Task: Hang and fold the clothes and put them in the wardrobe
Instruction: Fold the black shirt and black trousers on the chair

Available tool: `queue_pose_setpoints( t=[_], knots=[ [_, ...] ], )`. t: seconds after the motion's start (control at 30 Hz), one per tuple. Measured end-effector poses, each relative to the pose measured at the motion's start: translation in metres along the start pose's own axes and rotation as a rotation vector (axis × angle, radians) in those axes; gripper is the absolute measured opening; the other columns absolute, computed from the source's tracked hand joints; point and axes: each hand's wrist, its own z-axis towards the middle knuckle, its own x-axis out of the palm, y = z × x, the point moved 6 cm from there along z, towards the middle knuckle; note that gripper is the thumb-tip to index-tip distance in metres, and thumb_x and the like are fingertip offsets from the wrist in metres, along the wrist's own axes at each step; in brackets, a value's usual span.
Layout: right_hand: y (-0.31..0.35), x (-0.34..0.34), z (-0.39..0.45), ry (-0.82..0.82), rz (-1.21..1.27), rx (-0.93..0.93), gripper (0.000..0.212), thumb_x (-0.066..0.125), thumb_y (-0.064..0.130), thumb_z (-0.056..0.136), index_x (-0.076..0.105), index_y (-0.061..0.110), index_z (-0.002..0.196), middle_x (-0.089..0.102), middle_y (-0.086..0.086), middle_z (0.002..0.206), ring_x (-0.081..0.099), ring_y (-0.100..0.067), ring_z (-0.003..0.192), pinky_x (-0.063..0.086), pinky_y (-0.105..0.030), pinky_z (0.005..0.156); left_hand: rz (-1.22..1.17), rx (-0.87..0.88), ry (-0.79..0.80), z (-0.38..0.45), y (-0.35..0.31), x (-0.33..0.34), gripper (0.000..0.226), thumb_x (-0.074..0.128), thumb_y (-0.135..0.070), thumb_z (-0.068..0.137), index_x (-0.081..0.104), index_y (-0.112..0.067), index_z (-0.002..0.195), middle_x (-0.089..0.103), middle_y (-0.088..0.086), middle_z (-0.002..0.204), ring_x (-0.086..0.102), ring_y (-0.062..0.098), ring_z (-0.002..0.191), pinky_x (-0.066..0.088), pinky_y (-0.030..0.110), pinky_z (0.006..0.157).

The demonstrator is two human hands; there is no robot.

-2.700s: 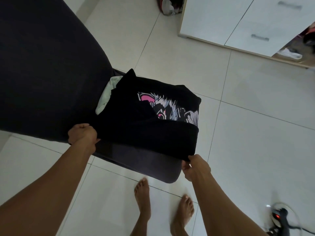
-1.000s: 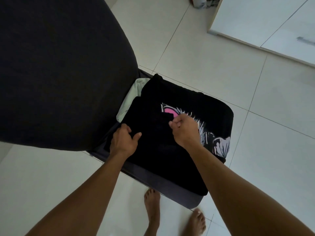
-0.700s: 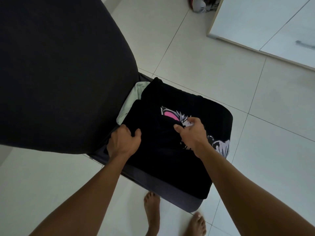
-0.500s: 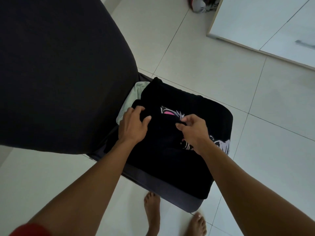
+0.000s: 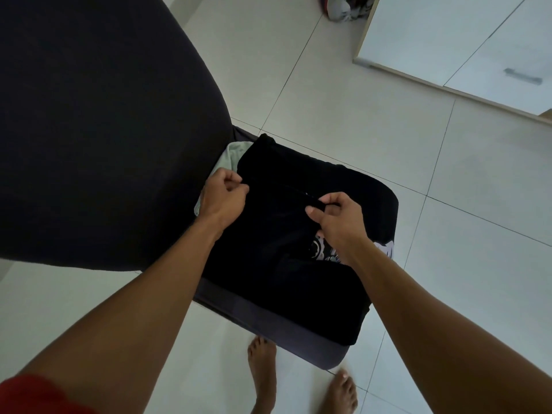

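Note:
A black T-shirt [image 5: 277, 264] with a pale printed picture lies partly folded on the dark seat cushion [image 5: 268, 321]. My left hand [image 5: 222, 194] pinches the fold's edge at the shirt's left side. My right hand [image 5: 336, 218] pinches the same folded edge further right, just above the print, which shows only near my wrist. A pale green garment [image 5: 230, 155] sticks out from under the shirt at the back left. The white wardrobe [image 5: 466, 40] stands at the top right.
The seat's large dark backrest [image 5: 89, 130] fills the left side. Light floor tiles [image 5: 463, 234] surround the seat. A bundle of clothes [image 5: 343, 7] lies on the floor by the wardrobe's corner. My bare feet [image 5: 263, 380] stand right below the cushion's front edge.
Both hands carried the shirt's lower part up and away from me over the print, which is now mostly covered. My left hand moved to the shirt's back left edge.

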Motion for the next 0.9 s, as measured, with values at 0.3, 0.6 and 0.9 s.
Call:
queue_pose_setpoints(
  t=[0.3,0.6,0.9],
  knots=[
    [0.023,0.002,-0.01,-0.03,-0.184,-0.17,0.03,0.078,0.004,0.084,0.069,0.017,0.109,0.062,0.009,0.073,0.06,-0.003,0.065,0.056,-0.023,0.074,-0.221,-0.019,0.179,0.007,-0.008,-0.008,0.048,0.066,0.015,0.081,0.069,-0.017,0.117,0.071,0.003,0.1,0.071,0.018,0.093,0.059,0.025,0.073],
    [0.022,0.029,-0.093,0.199,-0.697,-0.709,0.024,0.074,0.002,0.082,0.07,0.023,0.093,0.055,0.021,0.093,0.057,-0.009,0.096,0.048,-0.025,0.085,0.014,0.104,0.07,-0.017,0.01,-0.056,0.052,0.054,0.031,0.069,0.062,-0.019,0.078,0.046,-0.003,0.068,0.051,0.002,0.064,0.048,0.011,0.066],
    [-0.058,0.012,-0.102,0.054,-0.626,-0.206,0.019,0.07,0.019,0.09,0.063,0.02,0.108,0.068,0.007,0.093,0.063,0.0,0.078,0.055,-0.02,0.077,0.282,-0.124,0.006,-0.05,0.068,-0.06,0.006,0.062,-0.015,0.084,0.066,-0.019,0.086,0.066,-0.002,0.087,0.062,0.017,0.083,0.048,0.026,0.08]
  ],
)
